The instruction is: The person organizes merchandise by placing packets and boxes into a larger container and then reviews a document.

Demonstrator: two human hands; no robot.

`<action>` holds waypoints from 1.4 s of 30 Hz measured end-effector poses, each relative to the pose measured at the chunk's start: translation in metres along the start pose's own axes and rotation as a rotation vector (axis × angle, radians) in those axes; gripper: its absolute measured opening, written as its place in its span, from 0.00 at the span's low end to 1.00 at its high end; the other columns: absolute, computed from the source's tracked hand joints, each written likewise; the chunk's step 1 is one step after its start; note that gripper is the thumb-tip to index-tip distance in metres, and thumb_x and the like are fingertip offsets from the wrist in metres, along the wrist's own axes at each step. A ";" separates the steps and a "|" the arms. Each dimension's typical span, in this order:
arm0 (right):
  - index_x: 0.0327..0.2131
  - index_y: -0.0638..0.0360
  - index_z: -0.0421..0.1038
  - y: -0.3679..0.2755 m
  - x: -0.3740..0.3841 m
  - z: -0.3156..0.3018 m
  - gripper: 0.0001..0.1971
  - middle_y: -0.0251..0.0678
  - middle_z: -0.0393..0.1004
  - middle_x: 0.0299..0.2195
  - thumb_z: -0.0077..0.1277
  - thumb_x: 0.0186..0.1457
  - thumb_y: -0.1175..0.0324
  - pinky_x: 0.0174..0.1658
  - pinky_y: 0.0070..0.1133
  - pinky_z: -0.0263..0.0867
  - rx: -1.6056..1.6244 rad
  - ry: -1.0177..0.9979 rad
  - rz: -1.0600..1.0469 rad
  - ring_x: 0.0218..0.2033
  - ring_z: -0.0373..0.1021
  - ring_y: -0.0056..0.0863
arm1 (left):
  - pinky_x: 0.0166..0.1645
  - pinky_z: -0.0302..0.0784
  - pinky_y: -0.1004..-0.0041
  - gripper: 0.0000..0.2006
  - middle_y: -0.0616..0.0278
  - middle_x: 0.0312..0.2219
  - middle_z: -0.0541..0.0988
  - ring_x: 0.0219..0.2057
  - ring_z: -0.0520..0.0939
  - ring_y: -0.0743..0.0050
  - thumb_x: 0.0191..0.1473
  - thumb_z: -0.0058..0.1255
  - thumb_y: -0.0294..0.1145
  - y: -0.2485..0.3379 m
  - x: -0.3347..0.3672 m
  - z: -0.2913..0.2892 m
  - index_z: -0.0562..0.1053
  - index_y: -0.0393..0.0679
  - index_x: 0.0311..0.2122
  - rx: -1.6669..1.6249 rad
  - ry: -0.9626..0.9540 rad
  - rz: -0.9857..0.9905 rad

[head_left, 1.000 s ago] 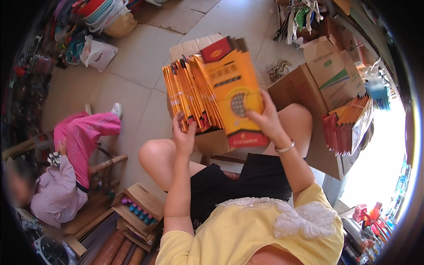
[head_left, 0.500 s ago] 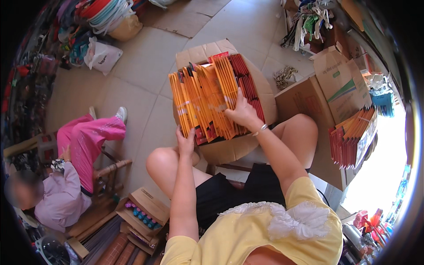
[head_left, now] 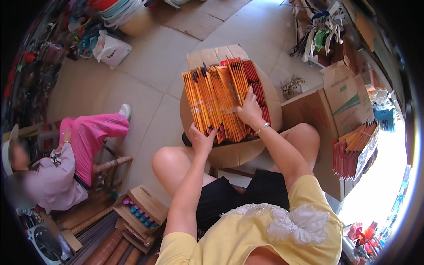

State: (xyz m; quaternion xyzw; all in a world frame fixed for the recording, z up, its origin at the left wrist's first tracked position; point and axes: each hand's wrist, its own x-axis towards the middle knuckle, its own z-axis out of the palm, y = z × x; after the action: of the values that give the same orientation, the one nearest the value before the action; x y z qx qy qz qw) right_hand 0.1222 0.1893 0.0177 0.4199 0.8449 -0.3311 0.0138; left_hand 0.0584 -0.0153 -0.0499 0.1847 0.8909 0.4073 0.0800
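Packets, flat, orange, upright, fill most of open brown cardboard box; dark-red packets at its right. Left bare hand touches box's near-left packets; right bare hand, its right-hand orange ones. Fingers spread; can't tell grip. Outside, right of box: red-and-orange packet bundle.

arms reach forward; the left hand sits lower, thumb and fingers apart; the right hand, farther forward, extends its index finger.
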 end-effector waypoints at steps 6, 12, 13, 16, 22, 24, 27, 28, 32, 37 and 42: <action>0.60 0.67 0.35 0.005 -0.028 0.037 0.46 0.55 0.51 0.55 0.53 0.43 0.67 0.54 0.39 0.56 0.097 0.182 -0.169 0.54 0.54 0.55 | 0.55 0.61 0.58 0.50 0.35 0.50 0.62 0.50 0.65 0.39 0.39 0.62 0.41 -0.014 -0.016 -0.010 0.43 0.33 0.60 0.114 0.018 0.063; 0.61 0.68 0.33 0.035 0.001 0.014 0.46 0.61 0.51 0.55 0.53 0.45 0.68 0.57 0.32 0.53 0.172 0.153 -0.188 0.55 0.54 0.54 | 0.50 0.67 0.56 0.55 0.36 0.48 0.63 0.48 0.68 0.40 0.38 0.62 0.49 0.002 0.004 -0.006 0.37 0.39 0.62 0.174 -0.101 0.004; 0.61 0.66 0.31 0.060 0.014 0.019 0.49 0.60 0.48 0.58 0.56 0.46 0.62 0.58 0.29 0.51 0.182 0.154 -0.339 0.57 0.53 0.51 | 0.50 0.68 0.57 0.56 0.36 0.49 0.63 0.49 0.68 0.40 0.38 0.61 0.50 0.005 0.005 -0.009 0.35 0.41 0.62 0.181 -0.113 0.012; 0.59 0.64 0.48 0.086 0.015 -0.012 0.33 0.47 0.64 0.52 0.47 0.56 0.59 0.53 0.24 0.56 0.697 -0.340 -0.273 0.52 0.62 0.33 | 0.55 0.63 0.58 0.57 0.35 0.53 0.60 0.52 0.66 0.39 0.40 0.58 0.55 -0.010 -0.003 -0.027 0.33 0.40 0.62 0.256 -0.277 -0.097; 0.28 0.67 0.73 0.169 -0.007 -0.121 0.19 0.52 0.74 0.29 0.44 0.49 0.57 0.39 0.32 0.64 -0.302 -0.330 -0.288 0.32 0.71 0.43 | 0.57 0.59 0.58 0.40 0.47 0.53 0.64 0.56 0.63 0.53 0.47 0.52 0.49 0.051 -0.014 -0.127 0.51 0.43 0.61 0.350 -0.233 0.191; 0.28 0.66 0.75 0.183 0.014 -0.116 0.19 0.52 0.74 0.30 0.44 0.49 0.56 0.40 0.31 0.64 -0.152 -0.402 -0.300 0.34 0.72 0.42 | 0.56 0.61 0.61 0.30 0.53 0.50 0.68 0.53 0.66 0.57 0.47 0.52 0.47 0.035 -0.020 -0.155 0.63 0.44 0.54 0.413 -0.091 0.202; 0.29 0.65 0.75 0.185 0.034 -0.094 0.18 0.51 0.75 0.31 0.44 0.48 0.58 0.41 0.29 0.65 -0.075 -0.566 -0.248 0.35 0.72 0.40 | 0.54 0.63 0.61 0.23 0.57 0.46 0.72 0.50 0.69 0.59 0.47 0.51 0.46 0.003 -0.031 -0.173 0.70 0.46 0.47 0.474 -0.017 0.095; 0.30 0.65 0.75 0.193 0.043 -0.089 0.18 0.51 0.75 0.32 0.43 0.48 0.58 0.41 0.28 0.65 -0.194 -0.580 -0.236 0.37 0.72 0.40 | 0.52 0.65 0.60 0.20 0.60 0.43 0.74 0.48 0.71 0.61 0.47 0.50 0.46 0.001 -0.034 -0.174 0.73 0.47 0.43 0.451 0.000 0.012; 0.32 0.63 0.75 0.239 0.080 -0.076 0.19 0.51 0.74 0.36 0.45 0.45 0.56 0.43 0.30 0.65 -0.506 -0.570 -0.300 0.40 0.71 0.43 | 0.47 0.68 0.63 0.15 0.66 0.39 0.77 0.45 0.73 0.64 0.47 0.49 0.44 0.012 -0.028 -0.159 0.75 0.49 0.38 0.530 0.082 0.088; 0.33 0.64 0.75 0.147 0.026 -0.087 0.21 0.51 0.73 0.38 0.46 0.43 0.55 0.46 0.29 0.65 -0.542 -0.329 0.001 0.42 0.69 0.47 | 0.47 0.69 0.64 0.14 0.65 0.37 0.77 0.44 0.74 0.63 0.47 0.49 0.44 0.006 -0.037 -0.172 0.75 0.49 0.37 0.523 0.100 0.058; 0.34 0.68 0.74 0.213 0.060 -0.072 0.24 0.56 0.72 0.37 0.49 0.39 0.55 0.47 0.30 0.64 -0.167 -0.506 -0.127 0.43 0.68 0.49 | 0.47 0.68 0.64 0.14 0.66 0.37 0.77 0.44 0.74 0.64 0.47 0.49 0.44 0.014 -0.035 -0.167 0.75 0.49 0.37 0.524 0.106 0.053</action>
State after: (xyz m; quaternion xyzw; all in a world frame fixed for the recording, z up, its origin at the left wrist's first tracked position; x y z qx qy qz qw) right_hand 0.2548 0.3640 -0.0610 0.2674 0.8636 -0.3550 0.2381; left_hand 0.0457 -0.1372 0.0699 0.2007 0.9637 0.1739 -0.0277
